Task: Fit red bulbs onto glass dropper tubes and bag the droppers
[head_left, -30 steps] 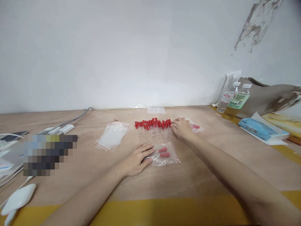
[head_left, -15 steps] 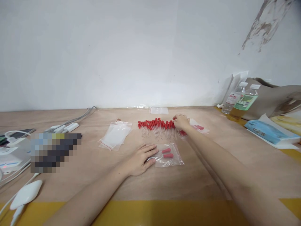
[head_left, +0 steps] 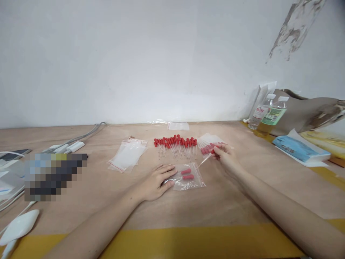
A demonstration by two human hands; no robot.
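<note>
A row of several glass droppers with red rubber bulbs [head_left: 175, 144] lies on the wooden table [head_left: 221, 201]. My right hand [head_left: 225, 154] pinches one red-bulbed dropper [head_left: 207, 157] by its bulb, the glass tip pointing down-left toward a small clear zip bag [head_left: 188, 177]. That bag holds two red-bulbed droppers. My left hand [head_left: 157, 181] lies flat with fingers spread, pressing the bag's left edge. Behind my right hand sits another clear bag with red-bulbed droppers [head_left: 208, 145].
A stack of empty clear zip bags [head_left: 128, 154] lies left of the row, one more [head_left: 178, 126] by the wall. Cables and chargers [head_left: 70, 145] and a white device [head_left: 18, 226] are at left. Two bottles [head_left: 266, 113], a blue packet [head_left: 299, 148] and a brown bag [head_left: 307, 111] stand at right.
My right hand drew back from the right end of the dropper row, now holding one dropper near the bag. My left hand stayed on the bag.
</note>
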